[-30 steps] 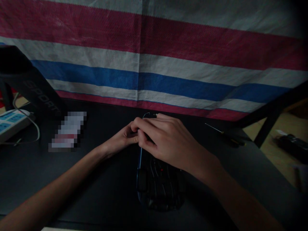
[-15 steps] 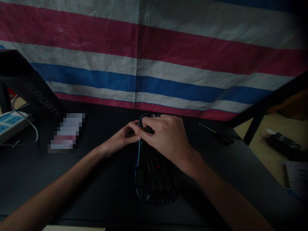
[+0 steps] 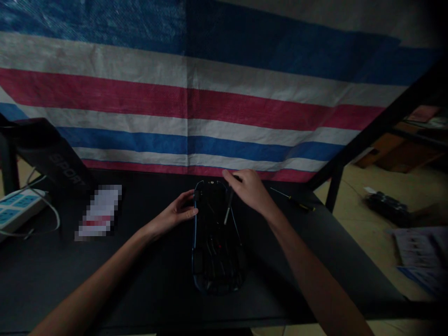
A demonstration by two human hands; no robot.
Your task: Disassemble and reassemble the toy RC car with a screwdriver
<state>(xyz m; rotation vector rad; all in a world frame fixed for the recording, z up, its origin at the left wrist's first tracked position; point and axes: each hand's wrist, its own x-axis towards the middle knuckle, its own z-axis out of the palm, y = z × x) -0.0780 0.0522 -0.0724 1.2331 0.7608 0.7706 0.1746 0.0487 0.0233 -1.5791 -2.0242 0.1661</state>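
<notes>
A dark toy car (image 3: 213,233) with blue edges lies wheels-up on the black table, its underside facing me. My left hand (image 3: 177,210) holds the car's left side near its far end, thumb and fingers at the edge by a wheel. Above the car's right side, my right hand (image 3: 250,186) is closed around a screwdriver (image 3: 228,207). The tool slants down and left, and its silvery tip shows over the underside. Whether the tip touches the car I cannot tell.
A second screwdriver (image 3: 297,203) lies right of the car. To the left are a blurred-out item (image 3: 100,212), a white power strip (image 3: 23,205) with a cable and a dark "SPORT" object (image 3: 66,168). Striped sheeting (image 3: 217,107) hangs behind the table (image 3: 150,289).
My right hand has lifted away from the car's far left corner and moved right, bringing the screwdriver into sight. My left hand stays at the car's left side. The camera view has shifted.
</notes>
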